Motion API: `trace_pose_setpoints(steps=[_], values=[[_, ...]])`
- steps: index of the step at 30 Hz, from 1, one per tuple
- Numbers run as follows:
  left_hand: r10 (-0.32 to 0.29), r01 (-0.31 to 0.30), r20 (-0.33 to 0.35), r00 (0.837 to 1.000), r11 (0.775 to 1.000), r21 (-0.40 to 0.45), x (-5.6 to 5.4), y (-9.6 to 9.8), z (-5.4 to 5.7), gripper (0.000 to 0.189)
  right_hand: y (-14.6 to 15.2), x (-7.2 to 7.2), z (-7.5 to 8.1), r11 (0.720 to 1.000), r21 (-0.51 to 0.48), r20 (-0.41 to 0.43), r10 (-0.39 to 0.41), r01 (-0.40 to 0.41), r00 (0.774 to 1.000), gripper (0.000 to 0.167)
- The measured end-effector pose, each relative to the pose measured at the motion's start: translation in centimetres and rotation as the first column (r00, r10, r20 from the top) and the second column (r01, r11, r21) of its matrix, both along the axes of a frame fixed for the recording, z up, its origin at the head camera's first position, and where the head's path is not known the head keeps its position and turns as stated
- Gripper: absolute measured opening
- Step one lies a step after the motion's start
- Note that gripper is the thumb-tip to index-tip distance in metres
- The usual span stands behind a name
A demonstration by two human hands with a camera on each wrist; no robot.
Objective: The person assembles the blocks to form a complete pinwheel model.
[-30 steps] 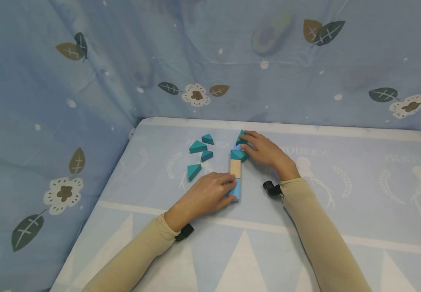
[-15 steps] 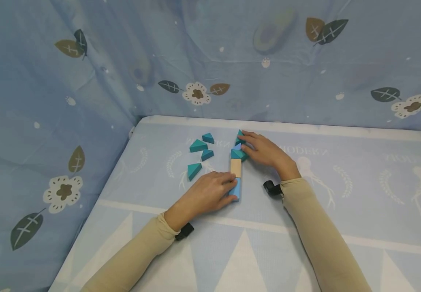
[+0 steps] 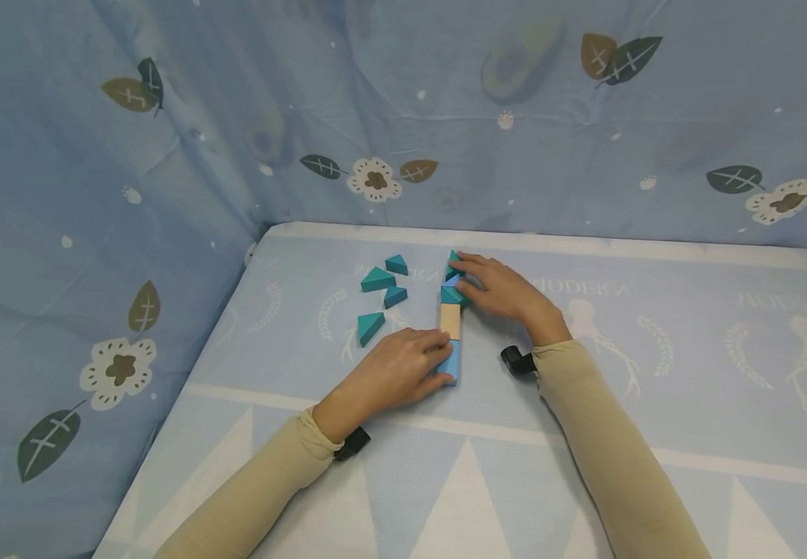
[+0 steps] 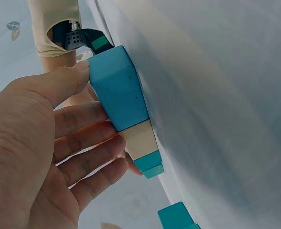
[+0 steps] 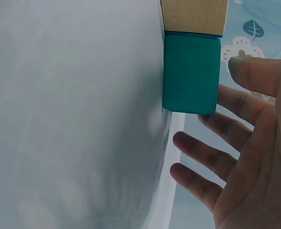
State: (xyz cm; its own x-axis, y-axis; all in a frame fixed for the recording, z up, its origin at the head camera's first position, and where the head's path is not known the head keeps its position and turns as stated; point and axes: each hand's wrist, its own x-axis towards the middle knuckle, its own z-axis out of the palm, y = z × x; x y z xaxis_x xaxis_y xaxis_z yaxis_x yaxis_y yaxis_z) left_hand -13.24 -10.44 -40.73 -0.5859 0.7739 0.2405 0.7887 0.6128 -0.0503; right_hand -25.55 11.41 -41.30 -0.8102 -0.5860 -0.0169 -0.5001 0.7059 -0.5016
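Observation:
A row of wooden blocks lies on the table, running away from the person. Its near block is light blue, followed by a natural wood block, teal triangular blocks and a small blue triangle. The left hand rests on the light blue block, thumb at its near end and fairly straight fingers along it. At the far end, the fingers of the right hand touch a teal triangle. In the right wrist view, the thumb stands apart from a teal block.
Left of the row lie several loose teal triangles. A patterned cloth covers the table, and blue printed curtains hang behind and at the left. Black wrist cameras sit below both wrists.
The right hand has slid a little to the left, and the far teal triangle has moved left with it, into line with the row. The left hand keeps its place.

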Motion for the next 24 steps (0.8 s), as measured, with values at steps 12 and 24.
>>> trace_pose_setpoints(steps=[12, 24], values=[[0.0, 0.0, 0.007, 1.0, 1.0, 0.001, -0.09, -0.01, -0.05, 0.043, -0.26, 0.26, 0.33, 1.0, 0.003, 0.006, 0.013, -0.013, 1.0, 0.05], [-0.001, 0.001, -0.004, 1.0, 1.0, 0.003, -0.08, -0.07, -0.12, 0.043, -0.3, 0.37, 0.44, 1.0, 0.006, 0.028, 0.02, -0.02, 0.999, 0.049]])
